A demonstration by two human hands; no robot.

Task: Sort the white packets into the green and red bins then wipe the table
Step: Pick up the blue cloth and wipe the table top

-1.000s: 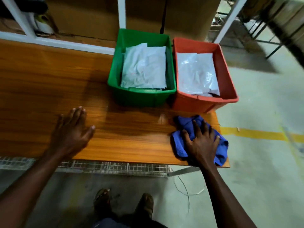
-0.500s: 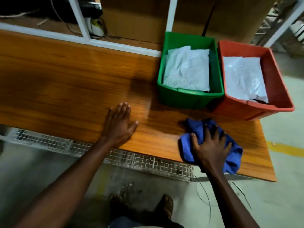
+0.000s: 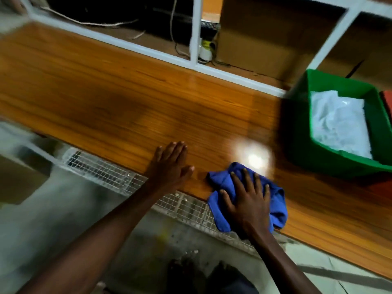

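My right hand (image 3: 248, 200) presses flat on a crumpled blue cloth (image 3: 277, 211) at the near edge of the wooden table (image 3: 127, 102). Just to its left, my left hand (image 3: 171, 166) rests flat on the table, fingers straight. The green bin (image 3: 301, 124) stands at the right with white packets (image 3: 337, 124) inside. Only a sliver of the red bin (image 3: 387, 100) shows at the right edge of the view.
A white metal frame (image 3: 197, 66) runs along the table's far edge, with cables and a cardboard box (image 3: 265, 39) behind it. A wire mesh shelf (image 3: 101, 172) sticks out under the near edge. My feet stand on the concrete floor below.
My right hand has slid the blue cloth leftward along the near edge, closer to my left hand. The view has swung left, so the bins now sit at the right edge.
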